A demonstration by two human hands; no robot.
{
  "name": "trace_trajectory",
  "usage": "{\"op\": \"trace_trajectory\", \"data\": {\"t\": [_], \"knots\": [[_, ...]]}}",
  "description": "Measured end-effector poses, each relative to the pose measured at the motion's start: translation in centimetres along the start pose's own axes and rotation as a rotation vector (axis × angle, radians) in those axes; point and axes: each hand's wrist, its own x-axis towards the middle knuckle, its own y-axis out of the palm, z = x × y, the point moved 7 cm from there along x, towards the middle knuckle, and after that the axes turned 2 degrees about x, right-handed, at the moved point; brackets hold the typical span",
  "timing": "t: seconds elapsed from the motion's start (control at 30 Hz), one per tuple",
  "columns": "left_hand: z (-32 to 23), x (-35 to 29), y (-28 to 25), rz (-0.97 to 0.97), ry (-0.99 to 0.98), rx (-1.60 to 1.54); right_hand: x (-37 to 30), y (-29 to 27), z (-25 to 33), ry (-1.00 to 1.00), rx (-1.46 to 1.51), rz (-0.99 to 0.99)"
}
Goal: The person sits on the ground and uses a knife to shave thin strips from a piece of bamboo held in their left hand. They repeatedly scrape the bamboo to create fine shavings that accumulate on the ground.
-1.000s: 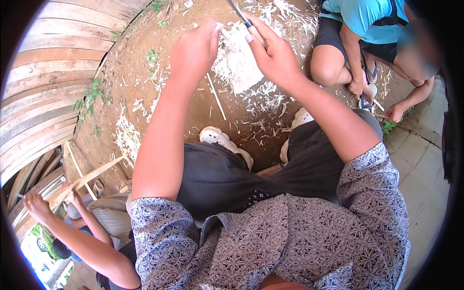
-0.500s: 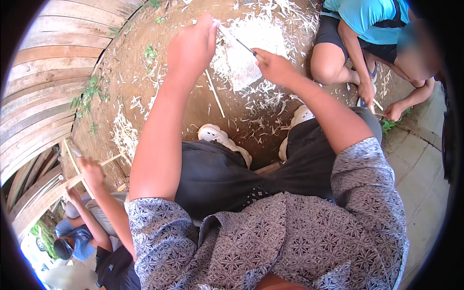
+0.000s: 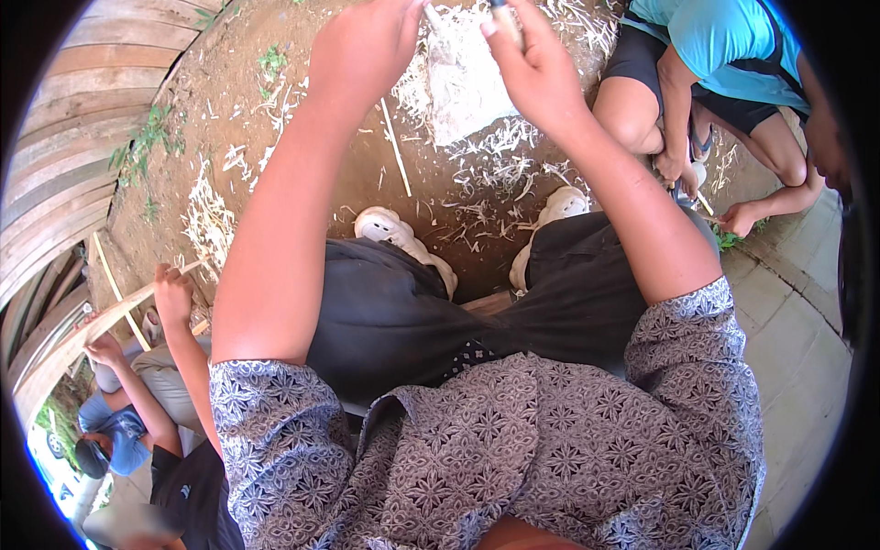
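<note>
We saw both hands raised far in front of the person, near the top edge of the view. The left hand was closed with its fingers curled together around a thin pale stick, of which only a short end showed beside the thumb. The right hand had its fingers pressed together around a dark handle of a knife; the blade was cut off by the edge of the view, so we could not tell how it met the stick. The stick was between the two hands, held above a pale flat stone that lay on the brown earth ground. Around the stone many light wood shavings were scattered, and one long thin splint lay just beside it. Lower, we saw the person's two white shoes on the ground, with black trousers and a patterned grey shirt. At the right a second person in a blue shirt sat crouched, with hands low near the ground. At the lower left other people held long wooden strips, near a curved wooden wall.
</note>
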Motion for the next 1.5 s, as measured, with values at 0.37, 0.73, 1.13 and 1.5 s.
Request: {"op": "trace_trajectory", "data": {"t": [0.37,0.73,1.13,1.5], "knots": [[0.6,-0.1,0.1,-0.009,-0.012,0.036,0.2,0.7,0.0,-0.165,-0.016,-0.064],[1.1,0.0,-0.5,0.01,-0.084,-0.02,-0.2,3.0,-6.8,0.12,-0.186,0.278],[5.6,-0.2,-1.0,0.089,-0.166,0.186,-0.2,3.4,-8.5,0.34,-0.022,0.405],[7.3,0.2,0.9,0.177,-0.412,-0.85,-0.2,1.3,-0.2,0.194,0.313,0.436]]}}
